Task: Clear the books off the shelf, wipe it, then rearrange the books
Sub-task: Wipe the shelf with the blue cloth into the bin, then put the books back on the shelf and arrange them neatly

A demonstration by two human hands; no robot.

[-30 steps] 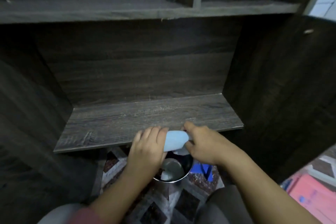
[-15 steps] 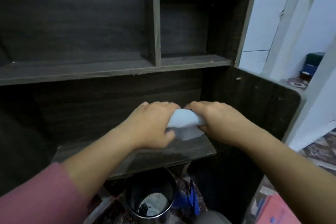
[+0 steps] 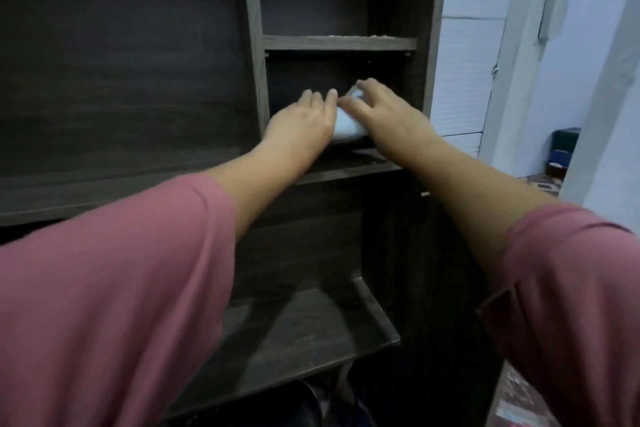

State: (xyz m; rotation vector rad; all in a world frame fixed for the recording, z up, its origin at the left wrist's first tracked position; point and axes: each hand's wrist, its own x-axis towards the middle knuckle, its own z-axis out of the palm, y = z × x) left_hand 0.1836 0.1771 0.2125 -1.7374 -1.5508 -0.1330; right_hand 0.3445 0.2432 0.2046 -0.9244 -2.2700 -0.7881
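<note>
We reach both arms into the small compartment at the upper centre of the dark wooden bookcase [image 3: 252,45]. Our left hand [image 3: 304,118] lies flat with straight fingers held close together, its edge touching a pale blue cloth [image 3: 346,126]. Our right hand [image 3: 377,107] rests on the cloth with its fingers spread. The cloth sits on the compartment's shelf [image 3: 349,163] between the hands. Pink sleeves [image 3: 114,288] fill the lower corners, above a lower shelf [image 3: 311,333].
</note>
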